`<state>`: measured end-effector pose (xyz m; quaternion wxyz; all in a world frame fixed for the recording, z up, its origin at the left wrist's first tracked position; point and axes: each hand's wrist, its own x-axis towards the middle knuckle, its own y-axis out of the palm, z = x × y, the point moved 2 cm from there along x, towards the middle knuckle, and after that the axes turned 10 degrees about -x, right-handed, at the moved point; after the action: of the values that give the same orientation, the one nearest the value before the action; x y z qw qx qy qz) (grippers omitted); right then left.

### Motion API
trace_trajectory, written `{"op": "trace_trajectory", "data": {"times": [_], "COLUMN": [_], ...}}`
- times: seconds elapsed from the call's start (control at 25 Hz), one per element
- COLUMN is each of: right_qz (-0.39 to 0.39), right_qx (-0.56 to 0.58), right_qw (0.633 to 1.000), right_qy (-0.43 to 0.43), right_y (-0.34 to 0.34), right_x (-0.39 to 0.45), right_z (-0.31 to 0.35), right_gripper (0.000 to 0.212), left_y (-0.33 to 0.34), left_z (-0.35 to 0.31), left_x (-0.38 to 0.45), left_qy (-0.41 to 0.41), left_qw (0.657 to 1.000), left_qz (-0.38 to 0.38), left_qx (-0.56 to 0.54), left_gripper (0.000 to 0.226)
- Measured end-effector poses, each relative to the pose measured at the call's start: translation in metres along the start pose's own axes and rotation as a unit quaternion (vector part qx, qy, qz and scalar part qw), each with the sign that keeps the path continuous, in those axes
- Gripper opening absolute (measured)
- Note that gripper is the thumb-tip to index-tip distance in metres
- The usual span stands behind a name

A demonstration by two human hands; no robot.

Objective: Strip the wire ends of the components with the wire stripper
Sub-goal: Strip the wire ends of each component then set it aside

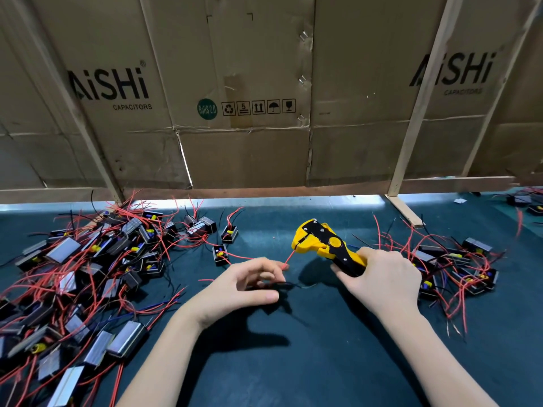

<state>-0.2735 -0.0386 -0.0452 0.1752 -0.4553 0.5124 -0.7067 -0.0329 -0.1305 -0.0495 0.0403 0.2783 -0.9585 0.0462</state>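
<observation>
Two bare hands work over the dark green mat, with the wire stripper as the reference point. The right hand is wrapped round the stripper's yellow-and-black handles, covering their lower ends; the tool's head points up and away from the person. A red wire runs from the stripper's head down to the left hand, whose thumb and fingertips pinch it just below and left of the tool. Whether the wire's tip sits inside the blades is hard to make out. The component this wire belongs to is hidden under the left hand — only a black lead shows past the fingers.

Left of the stripper lies a large heap of components, black boxes tangled in red and black leads and cut off at the frame's left and bottom edges. Two single units stand between that heap and the tool. Right of the stripper sits a smaller pile, partly screened by the right hand. Behind the stripper rises a cardboard wall printed "AiSHi Capacitors", braced by wooden battens.
</observation>
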Motion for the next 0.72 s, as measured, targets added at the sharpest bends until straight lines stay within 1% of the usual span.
{"op": "trace_trajectory", "data": {"times": [0.08,0.16,0.2,0.24,0.36,0.4,0.52,0.56,0.64,0.72], "right_qz": [-0.008,-0.013,-0.022,-0.035,-0.067,-0.074,-0.089,-0.092,-0.097,-0.097], "right_qx": [0.009,0.022,0.034,0.049,0.072,0.072,0.074,0.073,0.067,0.060], "right_qw": [1.000,1.000,0.999,0.998,0.995,0.995,0.993,0.993,0.992,0.992], "right_qy": [-0.001,-0.008,-0.005,0.002,0.010,0.006,-0.020,-0.030,-0.047,-0.060], "right_y": [0.002,0.004,0.005,0.004,0.002,0.002,0.002,0.002,0.003,0.004], "right_x": [0.000,0.000,0.001,0.001,0.002,0.002,-0.001,-0.002,-0.004,-0.005], "right_z": [-0.001,0.000,-0.001,-0.001,-0.003,-0.003,0.001,0.002,0.005,0.008], "right_gripper": [0.051,0.055,0.055,0.055,0.053,0.052,0.053,0.053,0.054,0.054], "left_y": [-0.001,0.003,0.006,0.008,0.012,0.012,0.013,0.012,0.010,0.011], "left_z": [0.002,0.005,0.006,0.007,0.008,0.009,0.012,0.013,0.017,0.020], "left_x": [-0.001,0.003,0.006,0.008,0.014,0.015,0.019,0.020,0.021,0.023], "left_qy": [0.010,0.028,0.035,0.037,0.021,0.014,-0.004,-0.001,0.024,0.048], "left_qw": [0.998,0.993,0.991,0.990,0.988,0.989,0.992,0.991,0.985,0.980], "left_qz": [0.004,-0.033,-0.052,-0.068,-0.083,-0.091,-0.114,-0.126,-0.157,-0.186], "left_qx": [0.058,0.108,0.116,0.118,0.127,0.117,0.054,0.055,0.068,0.053], "left_gripper": [0.018,0.005,0.003,0.011,0.038,0.044,0.044,0.042,0.039,0.039]}}
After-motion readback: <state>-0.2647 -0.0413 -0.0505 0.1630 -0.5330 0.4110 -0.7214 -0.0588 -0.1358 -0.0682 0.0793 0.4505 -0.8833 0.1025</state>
